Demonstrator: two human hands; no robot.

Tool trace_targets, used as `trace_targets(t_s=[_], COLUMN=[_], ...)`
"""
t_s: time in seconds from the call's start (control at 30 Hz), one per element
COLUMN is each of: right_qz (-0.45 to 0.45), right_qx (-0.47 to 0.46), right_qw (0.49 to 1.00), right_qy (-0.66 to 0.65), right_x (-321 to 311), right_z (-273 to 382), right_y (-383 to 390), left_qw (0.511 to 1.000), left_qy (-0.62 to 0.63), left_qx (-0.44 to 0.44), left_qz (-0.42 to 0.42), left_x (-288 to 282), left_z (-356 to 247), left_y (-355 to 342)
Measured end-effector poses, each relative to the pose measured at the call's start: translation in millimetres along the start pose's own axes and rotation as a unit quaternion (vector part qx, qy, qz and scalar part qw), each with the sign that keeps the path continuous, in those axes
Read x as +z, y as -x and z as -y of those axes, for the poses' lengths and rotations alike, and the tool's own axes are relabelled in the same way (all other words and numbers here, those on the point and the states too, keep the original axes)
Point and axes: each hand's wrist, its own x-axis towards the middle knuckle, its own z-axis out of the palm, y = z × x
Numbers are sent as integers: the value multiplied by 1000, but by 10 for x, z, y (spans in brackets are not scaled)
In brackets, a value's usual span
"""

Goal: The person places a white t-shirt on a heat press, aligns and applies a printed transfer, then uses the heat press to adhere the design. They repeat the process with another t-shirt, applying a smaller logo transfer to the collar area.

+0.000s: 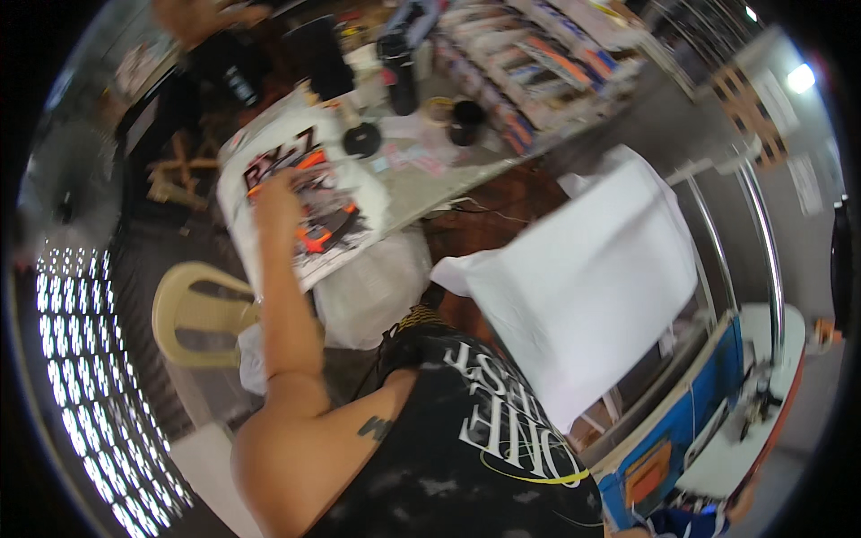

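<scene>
A risk of creasing is judged present at the printed white cloth [325, 195], upper left of the frame, should uneven pressure be applied by the left hand [279, 199]; the black roll [361, 141] beside it could be knocked by 1 sweep. The hand is seen over the print; finger opening and grip cannot be told, owing to blur. The right hand is not seen.

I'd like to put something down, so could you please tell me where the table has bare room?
A narrow grey table strip looks bare, bordered by the printed white cloth, the pink papers and the table's near edge. Farther back is crowded, with a black bottle and black cup. The left hand is at the cloth.
</scene>
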Motion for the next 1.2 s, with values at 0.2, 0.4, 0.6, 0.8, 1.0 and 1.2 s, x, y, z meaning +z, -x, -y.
trace_targets(t_s=[0.2,0.4,0.6,0.8,1.0,1.2], right_qz=[137,224,304,210,395,292], right_qx=[54,90,88,-33,22,62], right_qw=[971,938,900,921,864,884], right_qy=[-188,-248,-300,-328,-312,-359], right_x=[198,30,-165,-274,-534,-747], right_z=[92,521,579,550,420,-253], right_y=[6,-107,-175,-12,-268,121], left_qw=[948,766,738,638,639,655], left_qy=[187,143,26,105,44,111], left_qx=[200,550,675,763,758,719], left_qz=[164,301,2,-3,122,205], left_x=[-1201,-689,-162,216,1561,1739], left_z=[-1209,-2988,-4362,-3853,-3189,-2906], left_y=[83,173,851,2097,2321,2283])
